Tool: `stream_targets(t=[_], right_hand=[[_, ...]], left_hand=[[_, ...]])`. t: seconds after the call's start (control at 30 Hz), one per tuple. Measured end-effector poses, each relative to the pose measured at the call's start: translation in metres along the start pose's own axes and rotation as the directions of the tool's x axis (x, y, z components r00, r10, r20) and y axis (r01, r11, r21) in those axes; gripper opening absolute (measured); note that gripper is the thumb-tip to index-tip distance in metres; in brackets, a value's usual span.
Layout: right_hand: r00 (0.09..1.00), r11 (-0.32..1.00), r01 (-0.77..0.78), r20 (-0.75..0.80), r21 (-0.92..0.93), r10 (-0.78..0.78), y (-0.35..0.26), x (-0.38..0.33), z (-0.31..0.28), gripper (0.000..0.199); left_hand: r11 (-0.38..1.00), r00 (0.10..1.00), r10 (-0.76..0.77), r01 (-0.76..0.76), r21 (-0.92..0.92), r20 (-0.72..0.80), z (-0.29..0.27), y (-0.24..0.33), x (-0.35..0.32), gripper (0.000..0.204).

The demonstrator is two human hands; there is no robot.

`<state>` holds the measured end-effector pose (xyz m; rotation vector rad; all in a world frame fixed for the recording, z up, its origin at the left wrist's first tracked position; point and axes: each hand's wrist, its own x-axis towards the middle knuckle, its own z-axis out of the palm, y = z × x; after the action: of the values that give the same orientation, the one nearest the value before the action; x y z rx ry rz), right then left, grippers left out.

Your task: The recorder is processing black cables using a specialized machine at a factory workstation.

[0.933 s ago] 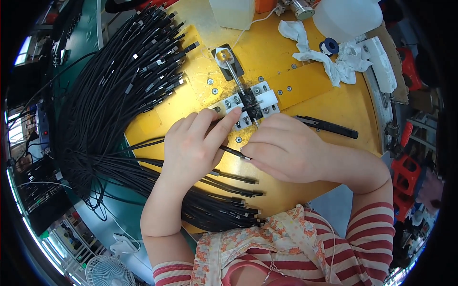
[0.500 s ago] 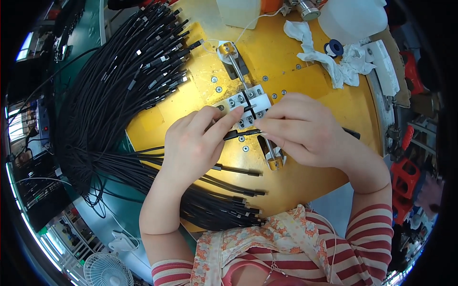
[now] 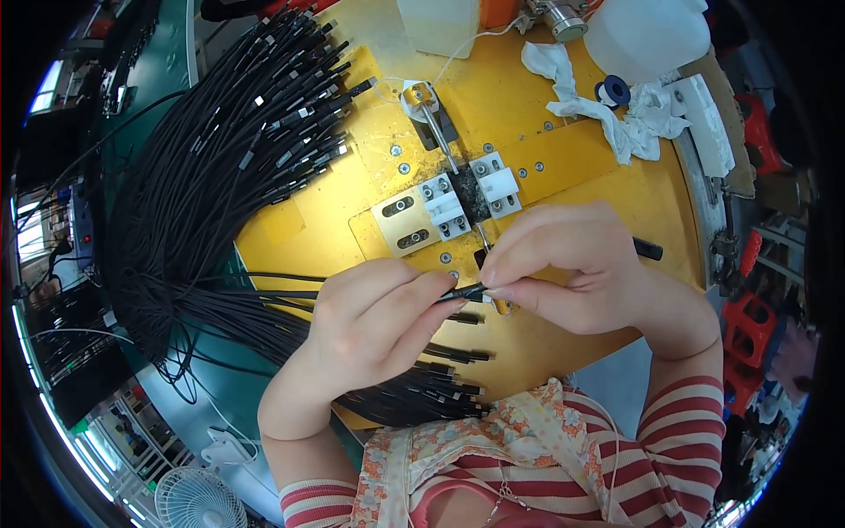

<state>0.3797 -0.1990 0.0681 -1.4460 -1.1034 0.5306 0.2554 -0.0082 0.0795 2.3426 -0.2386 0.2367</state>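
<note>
My left hand (image 3: 370, 321) pinches a black cable connector (image 3: 464, 293) between thumb and fingers. From the other side my right hand (image 3: 568, 268) grips the connector's far end with thumb and forefinger, and its tip is hidden by the fingers. Both hands hover over the yellow plate, just nearer to me than a metal clamping fixture (image 3: 444, 209) with white blocks. The fixture's two halves stand apart, with a dark gritty slot between them. Metal rods point into that slot from the far and near sides.
A large bundle of black cables (image 3: 211, 167) covers the left side, and more cable ends (image 3: 431, 392) lie near me. Crumpled white tissue (image 3: 616, 132), a small spool (image 3: 613, 91) and a translucent jug (image 3: 647, 40) sit far right. A black piece (image 3: 649, 250) lies beyond my right wrist.
Both hands have drawn back toward me from the fixture, bringing the connector along. The fixture's white halves, earlier close together, are now spread apart.
</note>
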Motion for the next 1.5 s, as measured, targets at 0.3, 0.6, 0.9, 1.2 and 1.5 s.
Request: stream_targets(t=[0.3, 0.6, 0.9, 1.2, 1.5], right_hand=[[0.974, 0.954, 0.226, 0.054, -0.198, -0.220, 0.010, -0.003, -0.001, 0.020], [0.996, 0.910, 0.048, -0.051, -0.412, -0.075, 0.041, 0.010, -0.011, 0.012], [0.996, 0.840, 0.061, -0.018, -0.539, -0.084, 0.037, 0.010, -0.010, 0.017], [0.985, 0.672, 0.146, 0.048, -0.726, -0.163, 0.029, 0.004, -0.004, 0.023], [0.984, 0.678, 0.171, 0.084, -0.715, -0.159, 0.028, 0.001, -0.006, 0.025]], left_hand=[[0.979, 0.994, 0.105, -0.107, -0.171, -0.020, 0.012, -0.016, -0.004, 0.027], [0.915, 0.982, 0.189, -0.178, 0.363, 0.005, 0.017, -0.038, 0.005, 0.038], [0.885, 0.985, 0.168, -0.168, 0.435, 0.039, 0.022, -0.039, 0.005, 0.038], [0.886, 0.986, 0.164, -0.160, 0.436, 0.027, 0.024, -0.041, 0.004, 0.036], [0.876, 0.985, 0.174, -0.164, 0.453, 0.021, 0.020, -0.044, 0.007, 0.036]])
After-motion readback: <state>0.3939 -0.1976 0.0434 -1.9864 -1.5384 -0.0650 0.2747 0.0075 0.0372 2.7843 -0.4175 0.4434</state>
